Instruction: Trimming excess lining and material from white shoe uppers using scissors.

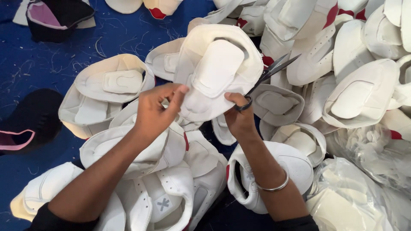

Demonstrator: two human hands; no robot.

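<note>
- Hands first: I see my left hand (pixel 156 112) raised over the pile, wrist bent, fingers and thumb pinched on the lower left edge of a white, smooth synthetic shoe upper with a padded tongue panel (pixel 216 70).
- That shoe upper is held up at the middle of the view, tilted, its flat underside facing me, above the heap of others.
- My right hand (pixel 239 117) comes up from below, forearm angled in, fingers closed through the dark loops of a pair of steel scissors (pixel 267 75); this grip is clamped on the scissors' handles.
- The scissors' blades point up and to the right, slightly parted, lying just beside the right edge of the held upper; I cannot tell whether they touch it.
- A thin silver metal bangle (pixel 274 187) circles my right wrist, and dark sleeves cover both arms near the bottom edge.
- Around the hands lie many more white shoe uppers (pixel 107 87), curved and stiff-looking, some with red trim at the heel.
- They rest on a blue fabric-covered table (pixel 55 64) strewn with fine thread clippings.
- At left lie black uppers with pink lining (pixel 25 128).
- Crinkled clear plastic bags (pixel 364 188) sit at lower right.
</note>
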